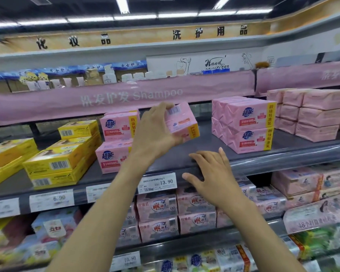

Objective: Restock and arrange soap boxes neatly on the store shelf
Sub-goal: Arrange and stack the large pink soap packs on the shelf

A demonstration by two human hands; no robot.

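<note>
The left hand (pixel 155 134) grips a pink soap box (pixel 182 122), thumb on its top near the barcode and fingers curled under it. The box is tilted and held just above the dark shelf (pixel 204 146), not touching it. Below and to the right, the right hand (pixel 214 173) rests on the shelf's front edge with its fingers spread and straight, holding nothing. Just left of the left hand stands a two-high stack of matching pink boxes (pixel 114 142), partly hidden by the wrist. Another pink stack (pixel 245 126) sits well to the right of the held box. Yellow boxes (pixel 53 163) lie far left. A price tag (pixel 158 182) hangs between the two forearms.
</note>
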